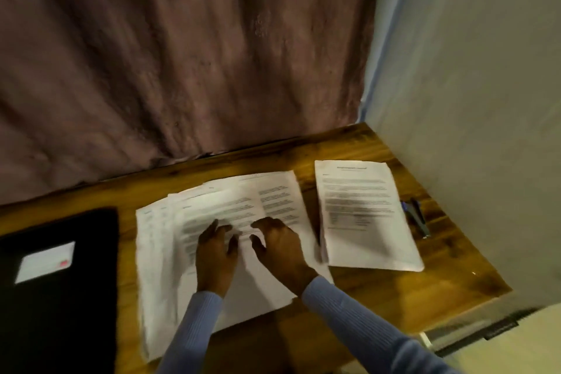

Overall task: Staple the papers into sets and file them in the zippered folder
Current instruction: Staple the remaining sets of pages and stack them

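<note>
Head view, blurred: both hands (pixel 247 247) seemingly rest spread-fingered on the fanned papers (pixel 230 240), stapler (pixel 417 218) near the wall.

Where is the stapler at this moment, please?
In the head view, the stapler lies at the table's far right, just right of the separate paper stack and near the wall.

The papers (pixel 230 240) are white with black writing, the folder (pixel 57 282) is black, the table (pixel 379 291) is brown, and the sleeves (pixel 194 331) are light blue.

single head-worn view, forward and steeply down, close over a wooden desk (pixel 379 291) by a curtain (pixel 182 55)
</note>
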